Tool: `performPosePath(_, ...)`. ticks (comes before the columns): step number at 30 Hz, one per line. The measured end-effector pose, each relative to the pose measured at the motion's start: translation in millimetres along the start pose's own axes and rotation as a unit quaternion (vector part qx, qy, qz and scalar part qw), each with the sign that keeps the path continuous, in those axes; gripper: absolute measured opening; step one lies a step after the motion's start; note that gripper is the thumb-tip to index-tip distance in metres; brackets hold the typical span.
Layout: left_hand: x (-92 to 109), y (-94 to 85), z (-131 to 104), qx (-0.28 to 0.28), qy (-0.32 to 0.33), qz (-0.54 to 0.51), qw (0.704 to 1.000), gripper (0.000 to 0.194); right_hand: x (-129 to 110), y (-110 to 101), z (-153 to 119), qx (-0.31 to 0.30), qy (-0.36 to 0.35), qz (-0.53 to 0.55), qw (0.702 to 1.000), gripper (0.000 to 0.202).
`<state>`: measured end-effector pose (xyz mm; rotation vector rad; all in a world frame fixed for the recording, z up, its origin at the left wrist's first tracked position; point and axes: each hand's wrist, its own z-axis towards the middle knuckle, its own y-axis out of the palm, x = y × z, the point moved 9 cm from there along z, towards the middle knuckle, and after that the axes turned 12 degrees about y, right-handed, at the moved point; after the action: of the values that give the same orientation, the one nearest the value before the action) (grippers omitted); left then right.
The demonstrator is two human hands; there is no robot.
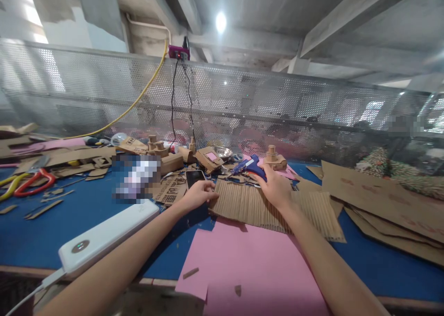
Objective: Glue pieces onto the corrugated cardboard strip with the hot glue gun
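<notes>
Bent fingers of my left hand [201, 194] touch the left end of a ribbed corrugated cardboard strip [243, 204]; they look closed on its edge. My right hand [274, 184] is wrapped round a blue glue gun [247, 166] whose nozzle points left, above the strip's far edge. Under the strip's near side lies pink paper [256, 260] with small cardboard scraps on it. Just beyond my left hand is a dark phone [194, 178]. Small cardboard models [272, 158] stand behind the glue gun.
A white power bank [107, 235] with a cable lies at the left. Scissors with red handles [36, 182] and cardboard scraps are at the far left. Large cardboard sheets [385, 200] lie at the right. A perforated metal screen [222, 103] rises behind the blue table [374, 269].
</notes>
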<state>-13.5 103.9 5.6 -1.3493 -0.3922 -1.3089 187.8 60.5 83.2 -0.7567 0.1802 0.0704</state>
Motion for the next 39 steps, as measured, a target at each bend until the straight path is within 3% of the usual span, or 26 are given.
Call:
performPosePath(11, 1.5, 6.4, -0.4, -0.028, -0.004, 0.014, 0.999, 0.032, 2.0, -1.9, 1.8, 0.013, -0.002, 0.012, 1.0, 0.036)
performPosePath(39, 6.4, 1.8, -2.7, -0.007, 0.004, 0.047, 0.999, 0.031, -1.8, 0.8, 2.8, -0.019, -0.027, 0.021, 0.999, 0.037)
